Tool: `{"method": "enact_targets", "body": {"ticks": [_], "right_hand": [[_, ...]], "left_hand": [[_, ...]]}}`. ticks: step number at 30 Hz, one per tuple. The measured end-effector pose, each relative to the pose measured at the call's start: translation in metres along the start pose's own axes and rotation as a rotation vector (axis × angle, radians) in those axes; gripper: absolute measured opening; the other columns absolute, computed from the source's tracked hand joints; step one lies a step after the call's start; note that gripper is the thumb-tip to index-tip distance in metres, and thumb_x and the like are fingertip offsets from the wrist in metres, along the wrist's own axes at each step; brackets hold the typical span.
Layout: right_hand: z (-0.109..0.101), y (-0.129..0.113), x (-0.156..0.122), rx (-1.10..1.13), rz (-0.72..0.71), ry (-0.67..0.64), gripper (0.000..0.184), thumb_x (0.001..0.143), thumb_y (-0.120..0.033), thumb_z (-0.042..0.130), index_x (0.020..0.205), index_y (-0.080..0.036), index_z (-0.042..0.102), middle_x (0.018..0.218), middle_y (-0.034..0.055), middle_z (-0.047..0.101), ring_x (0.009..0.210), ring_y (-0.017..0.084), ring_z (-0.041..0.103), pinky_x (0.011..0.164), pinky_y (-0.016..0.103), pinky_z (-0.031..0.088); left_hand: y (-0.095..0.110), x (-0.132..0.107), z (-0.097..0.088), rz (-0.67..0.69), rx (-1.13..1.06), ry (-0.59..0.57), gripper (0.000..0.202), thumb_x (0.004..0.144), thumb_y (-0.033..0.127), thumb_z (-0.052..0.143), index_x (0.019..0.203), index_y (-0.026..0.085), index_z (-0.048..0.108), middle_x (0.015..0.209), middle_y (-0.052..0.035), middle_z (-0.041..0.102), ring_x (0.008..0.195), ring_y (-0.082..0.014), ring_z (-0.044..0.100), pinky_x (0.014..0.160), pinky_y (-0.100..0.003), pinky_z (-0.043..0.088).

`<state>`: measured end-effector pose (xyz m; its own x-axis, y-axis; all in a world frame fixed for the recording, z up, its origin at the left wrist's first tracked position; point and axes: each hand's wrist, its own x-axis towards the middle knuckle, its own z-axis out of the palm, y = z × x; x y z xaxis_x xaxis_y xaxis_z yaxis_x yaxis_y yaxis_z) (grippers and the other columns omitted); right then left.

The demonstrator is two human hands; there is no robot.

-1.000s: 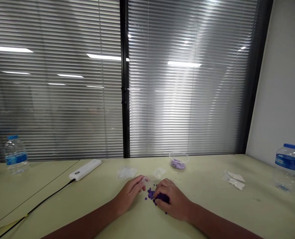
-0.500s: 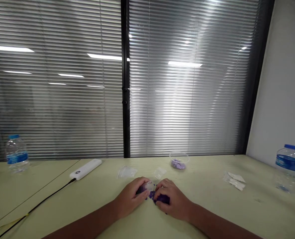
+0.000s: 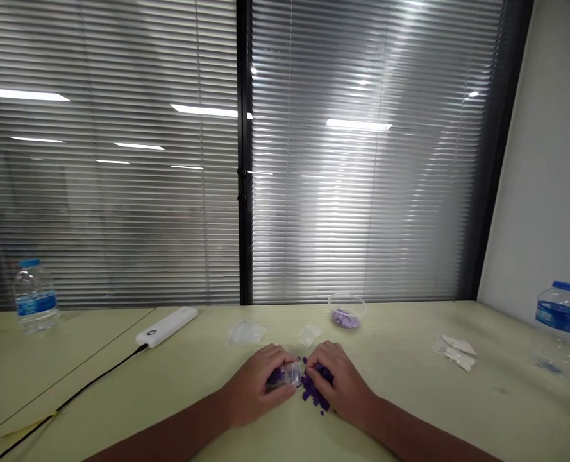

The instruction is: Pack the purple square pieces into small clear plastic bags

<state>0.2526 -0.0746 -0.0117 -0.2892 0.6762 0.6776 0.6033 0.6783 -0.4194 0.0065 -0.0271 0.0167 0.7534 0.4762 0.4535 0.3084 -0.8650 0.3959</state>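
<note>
My left hand (image 3: 256,385) rests on the pale green table (image 3: 410,398) with its fingers curled round a small clear plastic bag (image 3: 289,373) that has dark purple pieces inside. My right hand (image 3: 337,384) sits just to the right, fingers bent and pinched over a small heap of dark purple pieces (image 3: 313,393) at the bag's mouth. The two hands nearly touch.
A clear cup of pale purple pieces (image 3: 345,312) stands behind the hands. Two empty clear bags (image 3: 246,332) (image 3: 309,333) lie near it. A white power bank (image 3: 167,326) with a black cable is at the left, white packets (image 3: 455,350) at the right, and water bottles (image 3: 34,303) (image 3: 558,324) at both sides.
My left hand moved right and down with the small bag until it met my right hand. The bag now shows purple pieces in it, and my right hand shifted slightly towards it.
</note>
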Motion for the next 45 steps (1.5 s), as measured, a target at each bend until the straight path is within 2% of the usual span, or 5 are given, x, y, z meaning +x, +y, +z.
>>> {"method": "enact_targets", "body": {"ticks": [7,12,19,31,45], "right_hand": [[0.0005,-0.0003,-0.0006,0.026,-0.008,0.034,0.009,0.093,-0.016,0.063,0.086,-0.022,0.062,0.085,0.0018,0.07,0.083,0.021,0.062,0.082,0.035,0.044],[-0.001,-0.0014,-0.001,0.027,-0.089,0.05,0.012,0.098,-0.023,0.062,0.087,-0.022,0.064,0.082,0.0023,0.068,0.081,0.021,0.06,0.077,0.034,0.044],[0.0013,0.001,-0.0021,-0.018,-0.189,0.02,0.013,0.102,-0.023,0.061,0.091,-0.024,0.068,0.077,0.0013,0.065,0.078,0.02,0.059,0.076,0.035,0.044],[0.0003,0.0,-0.0012,-0.01,-0.184,0.011,0.016,0.104,-0.028,0.061,0.092,-0.024,0.071,0.076,0.0018,0.066,0.077,0.02,0.06,0.075,0.035,0.046],[0.0005,0.0004,-0.0024,-0.013,-0.155,0.003,0.022,0.104,-0.035,0.063,0.086,-0.023,0.067,0.075,0.0014,0.066,0.077,0.02,0.059,0.074,0.034,0.043]], "left_hand": [[0.0005,0.0018,-0.0011,0.019,-0.013,-0.012,0.027,0.099,0.041,0.067,0.12,0.025,0.066,0.106,-0.0073,0.067,0.098,-0.0268,0.06,0.087,-0.036,0.048],[0.0008,0.0006,-0.0012,0.024,-0.014,-0.016,0.027,0.1,0.042,0.067,0.12,0.025,0.066,0.106,-0.0074,0.067,0.098,-0.027,0.06,0.087,-0.036,0.047],[0.0024,0.0004,-0.0019,0.03,-0.034,-0.046,0.027,0.102,0.045,0.065,0.118,0.024,0.067,0.106,-0.0076,0.064,0.1,-0.0264,0.059,0.086,-0.035,0.047],[0.003,0.0005,-0.0019,0.048,-0.053,-0.044,0.029,0.101,0.049,0.065,0.116,0.024,0.067,0.104,-0.0074,0.064,0.097,-0.0256,0.059,0.085,-0.034,0.047],[0.0032,0.0003,-0.002,0.054,-0.058,-0.052,0.03,0.101,0.05,0.065,0.117,0.025,0.068,0.103,-0.0076,0.064,0.096,-0.0259,0.06,0.083,-0.033,0.047]]}}
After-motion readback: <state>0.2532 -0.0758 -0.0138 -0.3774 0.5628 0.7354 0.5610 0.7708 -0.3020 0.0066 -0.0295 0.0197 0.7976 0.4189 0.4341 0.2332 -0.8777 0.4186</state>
